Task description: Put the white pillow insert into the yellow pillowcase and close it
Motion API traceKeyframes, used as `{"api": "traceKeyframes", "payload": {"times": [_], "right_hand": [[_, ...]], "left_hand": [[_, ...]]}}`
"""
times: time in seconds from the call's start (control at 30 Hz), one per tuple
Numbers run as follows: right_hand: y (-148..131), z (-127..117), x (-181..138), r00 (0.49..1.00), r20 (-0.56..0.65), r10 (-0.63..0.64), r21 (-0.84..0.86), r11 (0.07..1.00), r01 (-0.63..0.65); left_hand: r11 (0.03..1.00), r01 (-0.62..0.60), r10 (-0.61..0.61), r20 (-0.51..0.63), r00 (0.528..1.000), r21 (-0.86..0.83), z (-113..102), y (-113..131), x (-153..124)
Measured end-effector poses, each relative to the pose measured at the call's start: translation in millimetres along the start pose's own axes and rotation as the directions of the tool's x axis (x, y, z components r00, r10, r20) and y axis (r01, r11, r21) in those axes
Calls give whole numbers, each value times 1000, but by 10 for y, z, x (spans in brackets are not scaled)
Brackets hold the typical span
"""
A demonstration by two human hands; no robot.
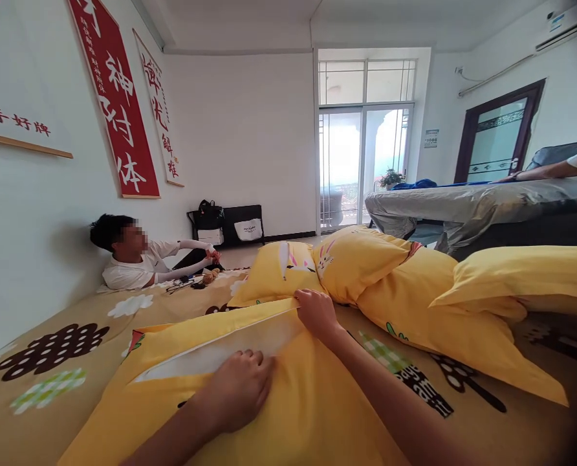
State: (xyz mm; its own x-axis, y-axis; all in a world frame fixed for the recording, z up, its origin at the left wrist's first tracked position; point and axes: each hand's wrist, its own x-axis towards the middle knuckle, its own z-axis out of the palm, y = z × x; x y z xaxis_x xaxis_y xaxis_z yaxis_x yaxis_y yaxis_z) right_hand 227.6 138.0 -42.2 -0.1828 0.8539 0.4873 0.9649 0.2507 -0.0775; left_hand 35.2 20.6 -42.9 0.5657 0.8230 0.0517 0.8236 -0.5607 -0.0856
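A yellow pillowcase [298, 401] lies in front of me with its long zipped side open. White filling of a pillow [191, 358] shows through the gap. My right hand [316, 314] is closed on the far edge of the pillowcase, at the right end of the opening. With curled fingers, my left hand [242, 391] grips the near edge around the middle of the gap. Its fingertips are partly hidden and slightly blurred.
Several yellow pillows [361, 262] lie beyond and to the right on the patterned bedsheet [157, 323]. A person [128, 255] reclines at the left wall. Another person's arm [545, 171] rests on a plastic-covered surface [429, 202] at right.
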Motion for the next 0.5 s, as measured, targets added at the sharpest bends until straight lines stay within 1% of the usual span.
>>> {"api": "traceKeyframes", "payload": {"times": [0.07, 0.13, 0.2, 0.23, 0.3, 0.37, 0.43, 0.5], "right_hand": [[-66, -102, -35, 1000, -29, 2, -20, 1000, -3], [-102, -172, -87, 999, -49, -4, -40, 999, 2], [-86, -211, -151, 997, -71, -10, -63, 998, 6], [-62, -221, -186, 996, -85, -12, -74, 997, 6], [-5, -229, -258, 992, -123, -25, -82, 997, 15], [29, -243, -324, 984, -171, -47, -61, 997, 37], [13, -284, -376, 973, -222, -56, -25, 998, 52], [-45, -358, -410, 963, -263, -59, -5, 998, 60]], "left_hand": [[999, -34, 35, -46, 998, 17, 11, 38, 277], [999, -28, 25, -131, 991, -21, 129, 85, 528], [995, 46, -63, -193, 979, -94, 327, 154, 677], [988, 89, -113, -196, 974, -126, 432, 195, 704], [977, 145, -169, -156, 973, -156, 595, 278, 682], [977, 156, -173, -109, 979, -147, 642, 326, 621], [980, 147, -157, -67, 985, -134, 572, 318, 606], [985, 117, -119, -5, 993, -127, 438, 274, 692]]}}
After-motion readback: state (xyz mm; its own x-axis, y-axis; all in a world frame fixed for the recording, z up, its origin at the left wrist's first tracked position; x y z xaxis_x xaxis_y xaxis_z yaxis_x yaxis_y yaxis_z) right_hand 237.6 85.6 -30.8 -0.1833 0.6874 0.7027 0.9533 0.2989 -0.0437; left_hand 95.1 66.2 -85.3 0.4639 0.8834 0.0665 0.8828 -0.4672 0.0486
